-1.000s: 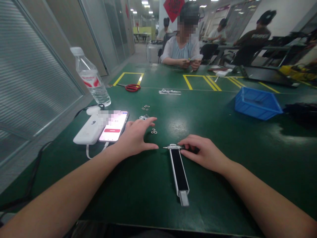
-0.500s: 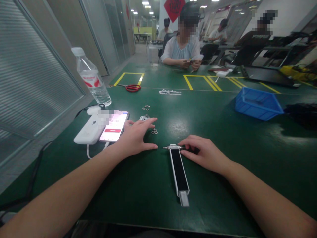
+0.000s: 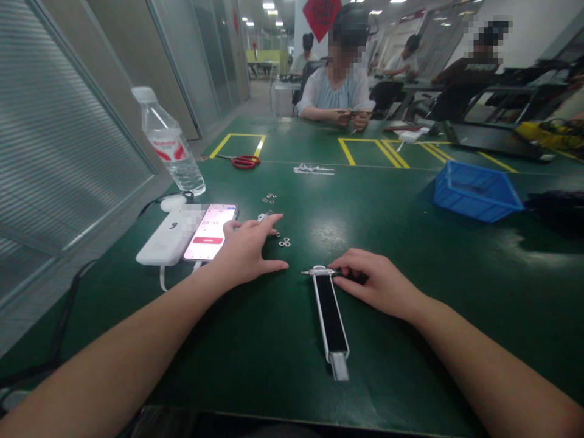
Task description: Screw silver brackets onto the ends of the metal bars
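My left hand (image 3: 244, 249) is open, its thumb and forefinger spread wide apart. Its fingertips reach over small silvery metal parts (image 3: 263, 216), partly hidden behind them. Close by on its right lie a few small metal rings (image 3: 285, 242). My right hand (image 3: 371, 280) is closed, thumb and fingers pinching the right end of a thin metal rod (image 3: 306, 272). This rod crosses the top of a long, narrow bar with a white frame and black face (image 3: 331, 313). The bar lies flat on the green table, its grey tab (image 3: 339, 366) pointing toward me.
Left of my left hand are a lit phone (image 3: 214, 228), a white power bank (image 3: 159, 243) and a water bottle (image 3: 171, 146). Farther back lie red-handled scissors (image 3: 246, 162) and thin white pieces (image 3: 312, 170). A blue bin (image 3: 477, 191) stands right. Someone sits across.
My left hand has shifted slightly left, and its forefinger has drawn back a little, exposing more of the metal rings. My right hand and the bar stay in place.
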### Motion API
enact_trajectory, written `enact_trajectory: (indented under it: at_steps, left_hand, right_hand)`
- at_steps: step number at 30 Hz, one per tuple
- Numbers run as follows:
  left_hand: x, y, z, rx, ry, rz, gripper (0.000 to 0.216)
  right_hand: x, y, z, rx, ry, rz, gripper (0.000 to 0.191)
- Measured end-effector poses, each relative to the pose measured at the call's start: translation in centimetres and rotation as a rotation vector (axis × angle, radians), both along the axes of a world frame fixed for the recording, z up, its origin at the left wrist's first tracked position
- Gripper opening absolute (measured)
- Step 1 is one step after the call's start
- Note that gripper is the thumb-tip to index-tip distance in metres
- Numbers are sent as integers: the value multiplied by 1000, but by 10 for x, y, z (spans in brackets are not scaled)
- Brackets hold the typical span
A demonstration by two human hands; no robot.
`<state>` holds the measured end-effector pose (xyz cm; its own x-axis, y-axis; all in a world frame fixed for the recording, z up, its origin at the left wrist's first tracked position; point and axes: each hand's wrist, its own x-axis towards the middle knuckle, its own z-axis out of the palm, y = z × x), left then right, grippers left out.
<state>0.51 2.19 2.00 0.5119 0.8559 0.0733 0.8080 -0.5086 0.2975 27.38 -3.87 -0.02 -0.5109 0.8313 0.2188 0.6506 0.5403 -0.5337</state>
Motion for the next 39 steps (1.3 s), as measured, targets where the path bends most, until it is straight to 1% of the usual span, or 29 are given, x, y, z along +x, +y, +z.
enact_trajectory:
  at_steps: [2,4,7,9,11,13,18,21,31,39]
  left_hand:
    - [-2,1,2,10,-1,10,86]
    - [-4,2,6,58,-10,38,76]
    - [-8,4,15,155,-45,120,58]
    - [-9,5,21,180,-66,178,51]
    - [-10,5,23,182,-81,200,47]
    - [-9,5,21,159,-89,160,44]
    - [-4,1,6,79,-69,-62,48]
    - [-1,0,-1,67,-44,-117,49]
    - [0,0,-4,117,-29,-69,43]
    - [0,-1,-5,145,-95,-49,40]
  right_hand:
    - [0,0,0,-4,-3,2,16]
    - [0,0,1,-11,-1,2,16]
    - [0,0,1,-16,0,4,15]
    - [0,0,1,-12,-2,9,15]
    - [0,0,1,-8,-3,14,15]
    - [0,0,1,-6,0,16,15]
    - [0,0,0,-15,-3,14,16]
    - [0,0,0,-18,-6,11,16]
    - [-1,0,1,-29,-9,10,16]
    - [-1,0,1,-27,-20,15,16]
